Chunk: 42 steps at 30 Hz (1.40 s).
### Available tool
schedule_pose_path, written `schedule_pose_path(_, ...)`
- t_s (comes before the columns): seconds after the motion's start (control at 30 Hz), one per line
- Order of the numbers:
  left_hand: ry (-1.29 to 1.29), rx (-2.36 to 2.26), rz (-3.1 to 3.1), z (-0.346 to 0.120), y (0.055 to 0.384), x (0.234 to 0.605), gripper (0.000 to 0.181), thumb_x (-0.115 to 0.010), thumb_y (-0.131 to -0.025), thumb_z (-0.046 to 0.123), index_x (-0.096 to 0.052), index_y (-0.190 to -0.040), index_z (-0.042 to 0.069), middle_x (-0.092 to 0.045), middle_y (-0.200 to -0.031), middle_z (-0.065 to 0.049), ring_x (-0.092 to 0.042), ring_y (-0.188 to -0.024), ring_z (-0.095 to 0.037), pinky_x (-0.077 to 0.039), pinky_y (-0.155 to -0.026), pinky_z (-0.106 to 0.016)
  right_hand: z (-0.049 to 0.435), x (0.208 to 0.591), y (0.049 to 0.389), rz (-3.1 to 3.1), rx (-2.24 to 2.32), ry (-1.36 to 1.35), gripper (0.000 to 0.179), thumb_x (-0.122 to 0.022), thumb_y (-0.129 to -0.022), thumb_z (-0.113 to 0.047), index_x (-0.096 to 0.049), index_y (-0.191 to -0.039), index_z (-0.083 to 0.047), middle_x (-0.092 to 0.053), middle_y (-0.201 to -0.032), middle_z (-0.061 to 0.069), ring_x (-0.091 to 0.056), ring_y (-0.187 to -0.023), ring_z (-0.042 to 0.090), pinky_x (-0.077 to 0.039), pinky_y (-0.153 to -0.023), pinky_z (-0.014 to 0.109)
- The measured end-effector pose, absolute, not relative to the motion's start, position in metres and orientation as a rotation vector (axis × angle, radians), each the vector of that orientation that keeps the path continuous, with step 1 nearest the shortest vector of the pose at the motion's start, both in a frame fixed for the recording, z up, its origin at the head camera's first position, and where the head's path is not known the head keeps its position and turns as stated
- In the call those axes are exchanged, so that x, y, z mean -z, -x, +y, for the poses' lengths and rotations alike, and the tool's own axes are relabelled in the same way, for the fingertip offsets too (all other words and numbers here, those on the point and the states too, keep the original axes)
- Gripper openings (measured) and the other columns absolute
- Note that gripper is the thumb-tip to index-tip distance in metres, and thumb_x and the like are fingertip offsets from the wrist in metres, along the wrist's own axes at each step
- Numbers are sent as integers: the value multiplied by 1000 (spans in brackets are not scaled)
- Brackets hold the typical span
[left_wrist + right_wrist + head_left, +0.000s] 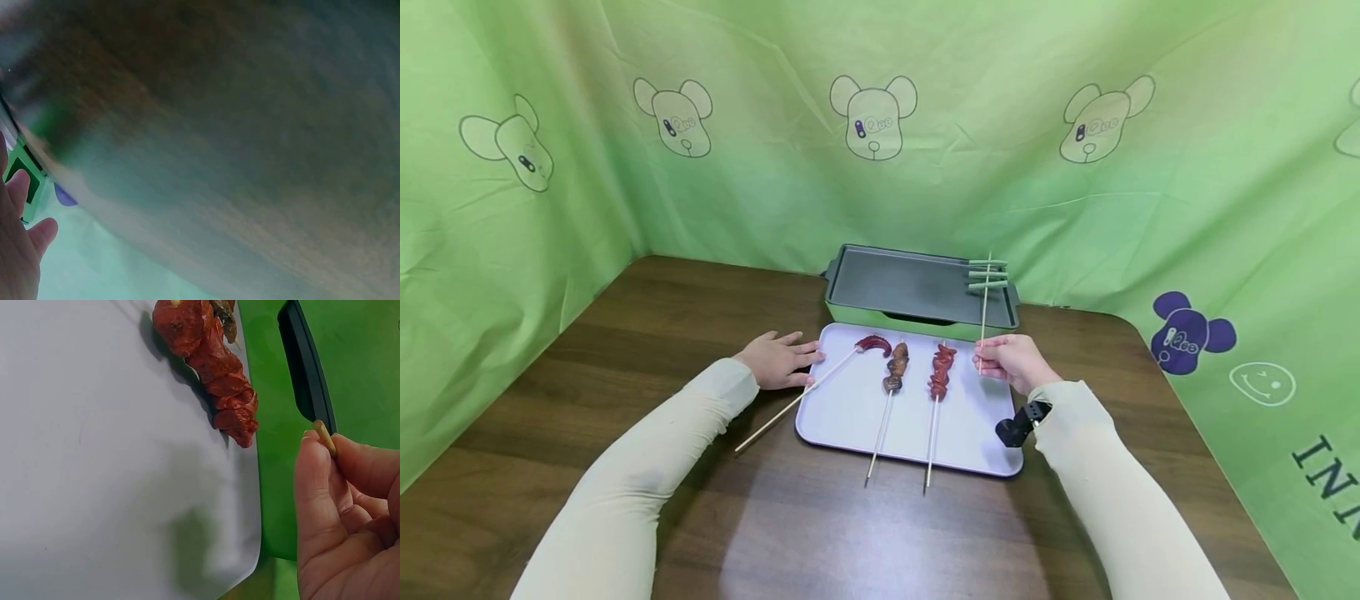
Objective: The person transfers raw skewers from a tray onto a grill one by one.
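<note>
My right hand (1011,360) pinches the lower part of a bamboo skewer (984,318) between thumb and fingers. Several green stick-like pieces (987,274) are threaded crosswise on it, over the right end of a dark grill plate (898,283). In the right wrist view, the skewer's blunt end (325,439) pokes out of the fingertips. My left hand (778,360) lies with fingers spread at the left edge of a white tray (842,429). Beside it, a skewer with a curled red tentacle-like piece (874,342) slants over that edge. The left wrist view shows only part of the hand.
A brown meat skewer (896,368) and a red meat skewer (942,371) lie on the tray, their sticks overhanging its front edge. Behind the tray stands the grill's green body (857,315). Green cloth (760,192) surrounds the wooden table (625,350).
</note>
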<state>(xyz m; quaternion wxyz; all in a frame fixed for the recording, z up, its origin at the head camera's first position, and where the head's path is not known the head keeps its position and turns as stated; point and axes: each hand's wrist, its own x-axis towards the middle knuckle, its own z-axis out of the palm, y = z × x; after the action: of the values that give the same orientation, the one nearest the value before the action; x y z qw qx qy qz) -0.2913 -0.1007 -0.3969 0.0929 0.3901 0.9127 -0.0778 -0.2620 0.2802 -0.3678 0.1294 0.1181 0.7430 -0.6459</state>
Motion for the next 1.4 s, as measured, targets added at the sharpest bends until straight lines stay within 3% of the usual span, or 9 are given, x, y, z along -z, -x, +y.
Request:
schedule_pose_path(0.3, -1160, 242, 2707, -101, 294, 398, 58, -38, -100, 49, -40, -147, 16, -32, -154, -4, -28, -139, -37, -27, -105, -60, 283, 364, 263, 2166, 1853, -342, 38, -48, -98, 1, -41, -129, 21, -64, -65, 1, -60, -54, 5, -52, -55, 19)
schedule_pose_path(0.6, -1163, 239, 2702, -101, 296, 401, 58, -37, -100, 50, -40, -148, 17, -32, -154, -3, -26, -140, -37, -26, -105, -61, 285, 363, 263, 2167, 1846, -340, 27, -48, -99, -5, -50, -116, 17, -62, -60, -1, -60, -51, 5, -52, -54, 19)
schedule_pose_path(0.7, -1167, 237, 2705, -100, 297, 402, 58, -38, -100, 50, -41, -147, 17, -32, -154, -4, -27, -140, -37, -26, -105, -61, 287, 364, 261, 2174, 1838, -340, 36, -49, -100, -12, -47, -120, 18, -63, -60, -1, -60, -51, 4, -52, -54, 19)
schedule_pose_path(0.83, -1174, 238, 2710, -100, 297, 402, 58, -38, -100, 49, -41, -147, 16, -33, -153, -4, -27, -140, -37, -27, -105, -61, 290, 365, 255, 2187, 1797, -344, 61, -48, -101, -33, -39, -133, 18, -63, -63, -2, -60, -53, 5, -52, -56, 20)
schedule_pose_path(1.03, -1202, 243, 2728, -102, 296, 401, 57, -39, -100, 48, -43, -146, 15, -36, -152, -5, -30, -138, -38, -29, -103, -60, 296, 367, 239, 2174, 1722, -280, 79, -39, -99, -51, -36, -135, 19, -64, -67, 0, -62, -58, 8, -54, -62, 24)
schedule_pose_path(1.2, -1206, 248, 2733, -103, 296, 403, 57, -39, -100, 49, -43, -146, 16, -36, -152, -5, -30, -138, -37, -30, -103, -60, 296, 368, 224, 2166, 1675, -222, 73, -40, -101, -45, -38, -133, 20, -64, -68, 1, -62, -59, 8, -54, -62, 24)
schedule_pose_path(1.4, -1188, 245, 2722, -102, 295, 401, 57, -38, -100, 48, -41, -147, 16, -34, -153, -5, -28, -139, -37, -28, -104, -60, 283, 368, 202, 2087, 1607, -71, 50, -47, -100, -22, -45, -127, 20, -66, -70, 2, -63, -60, 8, -54, -59, 22)
